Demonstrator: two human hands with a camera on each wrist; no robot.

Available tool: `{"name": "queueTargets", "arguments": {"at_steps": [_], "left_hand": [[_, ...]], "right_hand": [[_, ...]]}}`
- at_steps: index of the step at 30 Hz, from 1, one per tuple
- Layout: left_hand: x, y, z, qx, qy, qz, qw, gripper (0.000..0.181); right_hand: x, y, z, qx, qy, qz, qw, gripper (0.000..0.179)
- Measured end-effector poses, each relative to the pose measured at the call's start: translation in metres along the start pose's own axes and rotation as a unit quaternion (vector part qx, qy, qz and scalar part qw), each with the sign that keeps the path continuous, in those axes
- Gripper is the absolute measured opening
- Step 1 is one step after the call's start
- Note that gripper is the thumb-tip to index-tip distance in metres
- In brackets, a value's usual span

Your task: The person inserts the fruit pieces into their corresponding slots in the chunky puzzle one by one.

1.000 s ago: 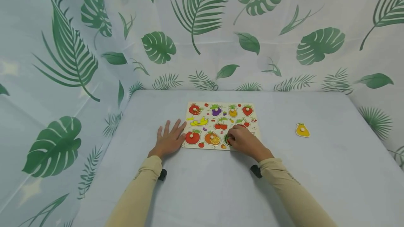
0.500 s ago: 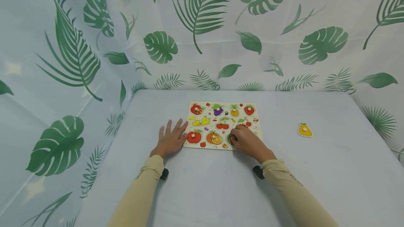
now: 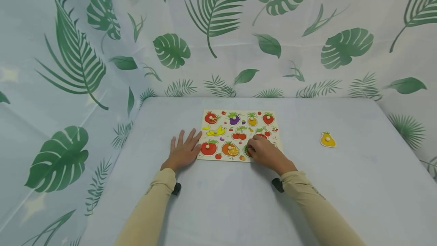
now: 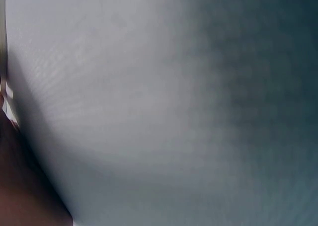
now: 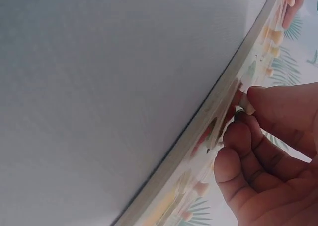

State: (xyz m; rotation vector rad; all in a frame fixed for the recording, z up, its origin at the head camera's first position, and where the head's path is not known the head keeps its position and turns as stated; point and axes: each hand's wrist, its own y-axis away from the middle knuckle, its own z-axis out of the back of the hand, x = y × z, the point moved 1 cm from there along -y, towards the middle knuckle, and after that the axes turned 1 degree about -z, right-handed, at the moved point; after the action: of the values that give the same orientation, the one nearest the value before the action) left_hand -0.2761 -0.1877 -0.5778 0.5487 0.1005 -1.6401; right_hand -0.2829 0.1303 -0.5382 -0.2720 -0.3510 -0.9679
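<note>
A wooden fruit puzzle board [image 3: 209, 158] lies on the table, its knobbed pieces including an apple [image 3: 208, 148], an orange [image 3: 230, 149] and bananas [image 3: 216, 131]. My left hand [image 3: 182, 152] rests flat with fingers spread, fingertips at the board's left edge. At the board's lower right, my right hand [image 3: 268, 153] pinches the small knob [image 5: 246, 105] of the watermelon piece [image 3: 247, 151] between thumb and fingers. The right wrist view shows that piece tilted at its slot. A yellow pear piece [image 3: 328, 139] lies apart on the table to the right.
The table [image 3: 222, 208] has a pale cloth cover. Leaf-printed curtains [image 3: 239, 48] stand behind it and on both sides. The left wrist view shows mostly blurred cloth and an edge of the hand.
The head view shifts slightly and comes back. My right hand keeps its pinch on the watermelon piece with hardly any movement; my left hand stays at the board's edge.
</note>
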Motion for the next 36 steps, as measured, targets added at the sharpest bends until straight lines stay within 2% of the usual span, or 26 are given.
{"name": "queueTargets", "arguments": {"at_steps": [8, 24, 36], "left_hand": [[0.0023, -0.0027, -0.0014, 0.002, -0.003, -0.001, 1.0000, 0.066], [-0.0002, 0.0000, 0.0002, -0.002, -0.002, -0.002, 1.0000, 0.065], [-0.0020, 0.0009, 0.0008, 0.000, -0.004, 0.001, 1.0000, 0.066]], "right_hand": [[0.0027, -0.0029, -0.0005, 0.016, 0.000, -0.022, 0.9996, 0.005], [0.0034, -0.0075, 0.0014, 0.041, 0.012, -0.036, 0.9984, 0.008], [0.0039, -0.0081, 0.0019, 0.049, -0.002, -0.047, 0.9977, 0.004]]}}
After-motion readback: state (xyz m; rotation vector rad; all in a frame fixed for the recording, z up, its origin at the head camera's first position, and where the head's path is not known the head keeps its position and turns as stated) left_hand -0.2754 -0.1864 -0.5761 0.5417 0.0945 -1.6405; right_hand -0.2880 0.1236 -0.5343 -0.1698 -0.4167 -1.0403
